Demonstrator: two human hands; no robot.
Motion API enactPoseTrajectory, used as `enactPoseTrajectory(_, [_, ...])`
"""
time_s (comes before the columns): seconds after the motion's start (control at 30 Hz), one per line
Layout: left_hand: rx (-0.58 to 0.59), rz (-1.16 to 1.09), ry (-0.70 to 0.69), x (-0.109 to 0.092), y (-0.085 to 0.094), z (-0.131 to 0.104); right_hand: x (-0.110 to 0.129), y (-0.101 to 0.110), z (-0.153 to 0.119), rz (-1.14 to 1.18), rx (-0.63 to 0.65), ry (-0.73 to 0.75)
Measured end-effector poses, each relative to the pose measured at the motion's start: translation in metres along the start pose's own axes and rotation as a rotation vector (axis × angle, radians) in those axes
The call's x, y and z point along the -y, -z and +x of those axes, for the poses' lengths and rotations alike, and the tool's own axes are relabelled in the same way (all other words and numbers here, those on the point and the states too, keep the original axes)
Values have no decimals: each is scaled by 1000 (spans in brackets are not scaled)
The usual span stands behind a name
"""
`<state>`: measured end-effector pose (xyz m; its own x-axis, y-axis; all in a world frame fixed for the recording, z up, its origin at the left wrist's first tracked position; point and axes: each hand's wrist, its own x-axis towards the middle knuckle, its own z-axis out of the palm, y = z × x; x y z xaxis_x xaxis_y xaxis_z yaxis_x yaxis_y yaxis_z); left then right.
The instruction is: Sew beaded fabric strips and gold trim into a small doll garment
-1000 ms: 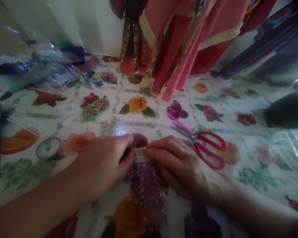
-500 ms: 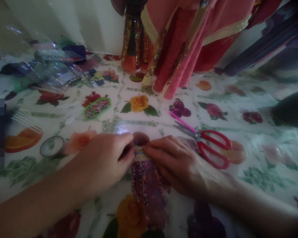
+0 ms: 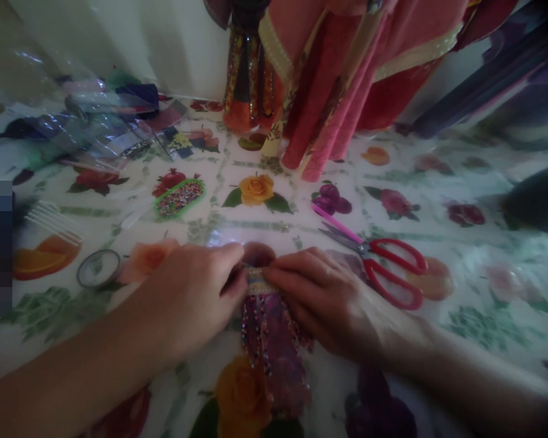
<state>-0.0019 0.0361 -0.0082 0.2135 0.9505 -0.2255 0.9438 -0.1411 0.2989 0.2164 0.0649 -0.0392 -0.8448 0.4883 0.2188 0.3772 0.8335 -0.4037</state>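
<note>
Pinching a purple beaded cloth [image 3: 285, 371], 2 hands come close together in the head view. The cloth lies at the middle of the desk [image 3: 479, 261], and its strips hang down toward the near edge. The left hand [image 3: 196, 292] has its fingers curled tight on the left end of the pale band [image 3: 259, 283] at the top. The right hand [image 3: 333, 301] has its fingers closed on the right end, but its thumb is hidden.

Just beside the right hand, toward the desk's right edge, are red scissors [image 3: 393, 261]. Their blades are a little apart, and a pink stick [image 3: 333, 220] lies by them. Toward the left edge are a thin ring [image 3: 98, 269] and a green tray [image 3: 203, 189] full of tiny beads. Shiny plastic bags [image 3: 105, 131] sit in the far left corner. Pink cloth [image 3: 301, 115] stands along the back edge.
</note>
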Motion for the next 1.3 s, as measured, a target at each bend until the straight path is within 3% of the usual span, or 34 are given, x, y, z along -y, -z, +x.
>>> enactPoseTrajectory(0.3, [36,-75,13,-2,4,-1,-1,0,-1,17,18,-21])
enactPoseTrajectory(1.03, [-31,-32,-6,2,-4,1,3,0,4,-63,42,-14])
enactPoseTrajectory(1.3, [57,-175,105,9,14,-1,6,1,5,-76,47,-24])
